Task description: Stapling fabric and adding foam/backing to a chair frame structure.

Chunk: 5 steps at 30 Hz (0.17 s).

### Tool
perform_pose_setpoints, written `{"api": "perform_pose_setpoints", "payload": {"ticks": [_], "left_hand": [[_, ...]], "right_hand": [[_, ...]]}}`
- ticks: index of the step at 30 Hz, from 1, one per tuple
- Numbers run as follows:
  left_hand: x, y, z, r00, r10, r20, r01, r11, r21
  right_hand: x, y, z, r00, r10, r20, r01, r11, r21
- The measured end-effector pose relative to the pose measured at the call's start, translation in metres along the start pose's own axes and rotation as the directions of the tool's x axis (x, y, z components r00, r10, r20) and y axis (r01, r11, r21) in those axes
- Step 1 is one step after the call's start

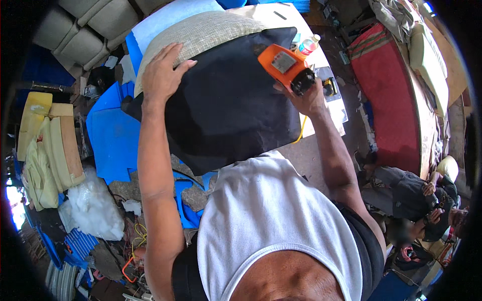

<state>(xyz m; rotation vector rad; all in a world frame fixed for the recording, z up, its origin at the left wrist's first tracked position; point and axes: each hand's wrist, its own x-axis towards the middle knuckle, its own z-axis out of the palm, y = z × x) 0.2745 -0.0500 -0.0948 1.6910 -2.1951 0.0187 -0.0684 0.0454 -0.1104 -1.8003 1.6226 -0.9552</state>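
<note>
A cushion-shaped piece in beige woven fabric (201,32) lies in front of me, with a black cloth (231,95) spread over its near side. My left hand (163,70) rests flat on the beige fabric near the cloth's upper left edge, thumb apart and nothing held. My right hand (309,98) grips an orange and black tool that looks like a staple gun (282,65), above the cloth's right edge. Its nose points up and left, over the cloth. A yellow hose or cord (301,130) hangs below that hand. The fingers around the grip are partly hidden.
Behind the tool stands a bottle with a red label (308,45) on the pale table (296,17). Blue sheet material (114,140) lies left, beside white stuffing (95,205). A red padded panel (384,95) leans right. Another person (416,195) sits at lower right.
</note>
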Motion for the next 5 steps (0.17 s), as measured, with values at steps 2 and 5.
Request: {"api": "perform_pose_setpoints", "payload": {"ticks": [2,5], "left_hand": [[0.002,-0.002,-0.001,0.999,-0.052,0.007,0.053,0.992,-0.117],[0.005,-0.005,-0.011,0.993,-0.053,0.106,0.078,0.965,-0.25]], "right_hand": [[0.01,-0.005,-0.003,0.997,0.059,0.057,-0.056,0.997,-0.044],[0.023,0.006,0.002,0.994,0.057,0.095,-0.048,0.995,-0.087]]}}
